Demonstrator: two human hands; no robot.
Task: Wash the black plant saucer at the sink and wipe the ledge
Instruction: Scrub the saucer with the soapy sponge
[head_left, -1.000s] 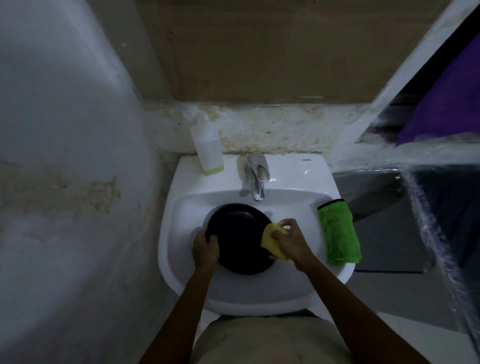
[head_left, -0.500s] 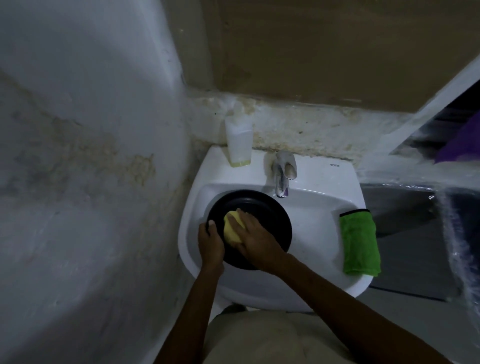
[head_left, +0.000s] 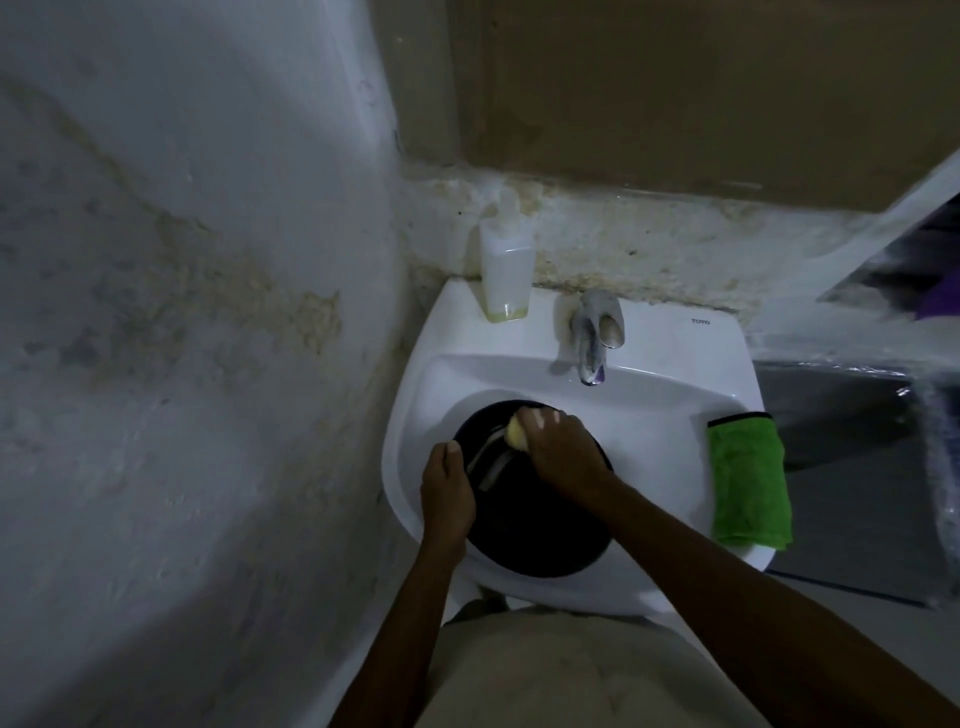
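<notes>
The black plant saucer (head_left: 540, 530) lies in the basin of the white sink (head_left: 675, 410). My left hand (head_left: 447, 493) grips the saucer's left rim, thumb over the edge. My right hand (head_left: 563, 449) holds a yellow sponge (head_left: 517, 434) and presses it on the saucer's far left part. Pale wet streaks run across the saucer below the sponge. The stained ledge (head_left: 649, 244) runs along the wall behind the sink.
A nearly empty soap bottle (head_left: 506, 270) stands on the sink's back left corner. The chrome tap (head_left: 595, 332) is at the back middle, with no water running. A green cloth (head_left: 750, 480) hangs over the sink's right rim. A rough wall (head_left: 182, 338) is close on the left.
My right hand has moved the sponge from the saucer's right edge across to its far left side. The view has shifted left. My left hand keeps its grip on the rim.
</notes>
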